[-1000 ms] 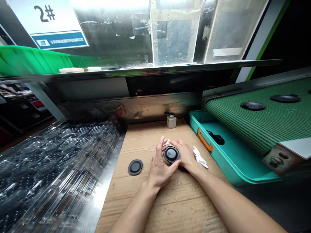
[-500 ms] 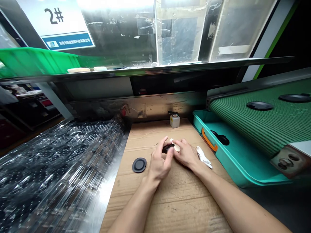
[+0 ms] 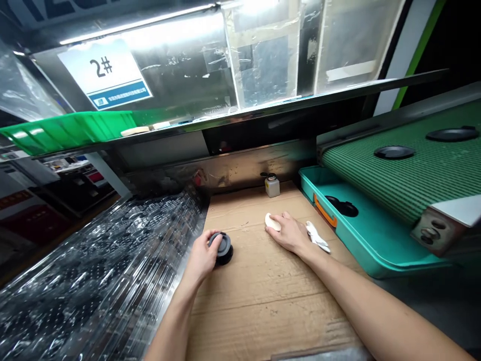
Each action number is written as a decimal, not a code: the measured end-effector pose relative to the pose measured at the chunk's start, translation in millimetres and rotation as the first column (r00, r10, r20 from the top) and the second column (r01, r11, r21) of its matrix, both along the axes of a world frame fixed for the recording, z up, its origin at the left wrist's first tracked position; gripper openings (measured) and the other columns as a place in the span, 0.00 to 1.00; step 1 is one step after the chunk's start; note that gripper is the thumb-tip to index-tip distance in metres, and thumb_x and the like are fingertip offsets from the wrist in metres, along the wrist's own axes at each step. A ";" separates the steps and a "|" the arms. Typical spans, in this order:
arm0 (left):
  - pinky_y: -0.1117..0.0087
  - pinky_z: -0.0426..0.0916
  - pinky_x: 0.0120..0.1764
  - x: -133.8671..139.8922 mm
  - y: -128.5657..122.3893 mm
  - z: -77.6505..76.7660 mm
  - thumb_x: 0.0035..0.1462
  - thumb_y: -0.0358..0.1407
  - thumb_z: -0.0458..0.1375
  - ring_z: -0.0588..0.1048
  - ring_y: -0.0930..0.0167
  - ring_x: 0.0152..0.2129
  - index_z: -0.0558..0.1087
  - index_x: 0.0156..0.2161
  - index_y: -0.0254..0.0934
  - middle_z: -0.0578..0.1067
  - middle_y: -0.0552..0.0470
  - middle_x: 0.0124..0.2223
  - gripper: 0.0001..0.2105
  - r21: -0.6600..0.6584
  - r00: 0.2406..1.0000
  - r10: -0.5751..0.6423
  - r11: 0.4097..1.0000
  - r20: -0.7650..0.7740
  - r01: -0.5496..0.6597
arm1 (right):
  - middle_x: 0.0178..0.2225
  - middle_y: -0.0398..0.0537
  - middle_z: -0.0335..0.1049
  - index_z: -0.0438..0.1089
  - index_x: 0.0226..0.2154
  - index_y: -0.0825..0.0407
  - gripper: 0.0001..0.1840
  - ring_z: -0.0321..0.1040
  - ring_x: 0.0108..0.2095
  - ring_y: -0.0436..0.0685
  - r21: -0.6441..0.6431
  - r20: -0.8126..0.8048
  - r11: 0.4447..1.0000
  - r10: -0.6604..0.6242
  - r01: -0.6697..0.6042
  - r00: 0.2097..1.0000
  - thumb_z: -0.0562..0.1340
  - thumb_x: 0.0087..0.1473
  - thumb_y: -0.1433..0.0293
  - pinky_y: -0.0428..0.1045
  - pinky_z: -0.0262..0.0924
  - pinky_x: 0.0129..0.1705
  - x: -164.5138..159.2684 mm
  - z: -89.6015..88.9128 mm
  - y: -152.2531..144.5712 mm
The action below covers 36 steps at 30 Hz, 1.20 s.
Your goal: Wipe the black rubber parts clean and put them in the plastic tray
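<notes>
One black disc (image 3: 219,243) is now being moved away from the white pad (image 3: 271,222), the left hand (image 3: 204,254) pinching it over a darker disc (image 3: 226,258) at left on the cardboard (image 3: 255,296), while the right hand (image 3: 289,233) is holding the pad in half-curled fingers, leaving both being handled separately.

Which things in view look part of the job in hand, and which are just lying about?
Likely in the job:
black disc, in the left hand
white pad, in the right hand
cardboard, under the work
conveyor, carrying similar discs

Apparently just lying about:
white cloth, beside the right hand
green bin, upper left
bottle, at the back, untouched; role unclear
</notes>
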<state>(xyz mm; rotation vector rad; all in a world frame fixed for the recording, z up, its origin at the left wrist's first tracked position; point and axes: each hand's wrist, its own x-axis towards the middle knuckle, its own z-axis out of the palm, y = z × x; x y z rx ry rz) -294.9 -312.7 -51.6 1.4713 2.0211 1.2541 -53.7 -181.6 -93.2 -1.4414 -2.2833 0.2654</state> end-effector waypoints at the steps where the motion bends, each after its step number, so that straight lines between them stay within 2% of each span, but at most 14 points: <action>1: 0.67 0.68 0.40 -5.4 -5.0 -2.0 0.55 0.47 0.55 0.75 0.65 0.36 0.73 0.42 0.36 0.77 0.47 0.41 0.17 -0.027 0.999 -0.021 0.999 -0.036 0.020 | 0.41 0.46 0.64 0.65 0.52 0.38 0.25 0.67 0.37 0.58 -0.004 0.000 1.000 0.000 0.000 1.000 0.53 0.54 0.48 0.49 0.52 0.34 -0.1 0.3 0.1; 6: 0.63 0.61 0.52 -19.0 -8.2 -8.1 0.58 0.45 0.51 0.72 0.64 0.46 0.75 0.43 0.38 0.76 0.47 0.47 0.17 -0.131 0.970 -0.128 0.986 -0.207 0.102 | 0.42 0.47 0.63 0.64 0.53 0.37 0.27 0.67 0.38 0.58 -0.045 0.033 0.999 -0.009 0.010 0.999 0.52 0.55 0.47 0.49 0.53 0.35 0.5 2.5 -0.5; 14: 0.62 0.61 0.53 -17.0 7.7 -9.3 0.60 0.46 0.47 0.71 0.64 0.45 0.75 0.44 0.37 0.76 0.46 0.46 0.20 -0.276 0.906 -0.281 0.941 -0.317 0.195 | 0.42 0.47 0.62 0.64 0.52 0.37 0.26 0.67 0.38 0.59 -0.036 0.015 0.999 0.011 -0.011 1.000 0.52 0.54 0.47 0.51 0.55 0.36 2.0 1.6 1.2; 19: 0.61 0.56 0.57 -14.2 1.2 4.4 0.59 0.48 0.46 0.67 0.62 0.52 0.70 0.52 0.35 0.72 0.43 0.52 0.24 -0.368 0.834 -0.365 0.905 -0.415 0.213 | 0.43 0.47 0.62 0.63 0.53 0.36 0.26 0.67 0.36 0.58 -0.052 0.046 0.999 0.011 -0.009 0.999 0.50 0.55 0.47 0.51 0.55 0.35 3.1 2.0 2.1; 23: 0.61 0.53 0.59 -5.5 -8.5 18.1 0.48 0.51 0.58 0.63 0.60 0.55 0.65 0.57 0.38 0.66 0.44 0.57 0.32 -0.479 0.785 -0.459 0.844 -0.416 0.241 | 0.43 0.48 0.62 0.62 0.54 0.36 0.27 0.67 0.36 0.58 -0.046 0.057 0.999 0.010 -0.007 0.998 0.50 0.55 0.47 0.51 0.56 0.36 3.0 2.4 2.1; 26: 0.63 0.53 0.59 2.7 -11.5 21.3 0.44 0.47 0.62 0.62 0.60 0.55 0.64 0.58 0.39 0.65 0.45 0.57 0.35 -0.492 0.775 -0.473 0.836 -0.420 0.244 | 0.43 0.48 0.62 0.62 0.54 0.36 0.27 0.67 0.36 0.59 -0.037 0.046 0.999 0.009 -0.008 0.999 0.51 0.55 0.47 0.51 0.56 0.35 3.0 2.5 2.1; 33: 0.62 0.55 0.58 1.8 -12.6 11.6 0.48 0.42 0.59 0.66 0.61 0.52 0.67 0.55 0.39 0.68 0.46 0.53 0.28 -0.460 0.778 -0.454 0.854 -0.434 0.242 | 0.44 0.48 0.62 0.62 0.54 0.36 0.27 0.67 0.37 0.59 -0.055 0.053 0.998 0.015 -0.012 0.998 0.50 0.55 0.47 0.52 0.56 0.36 3.9 5.0 0.3; 36: 0.60 0.55 0.58 3.8 -13.3 18.5 0.47 0.41 0.59 0.65 0.59 0.53 0.66 0.56 0.39 0.68 0.44 0.54 0.28 -0.468 0.787 -0.442 0.855 -0.431 0.224 | 0.43 0.48 0.62 0.63 0.54 0.37 0.27 0.67 0.37 0.59 -0.059 0.046 0.998 0.010 -0.008 0.999 0.51 0.55 0.47 0.52 0.56 0.36 3.9 8.1 -1.6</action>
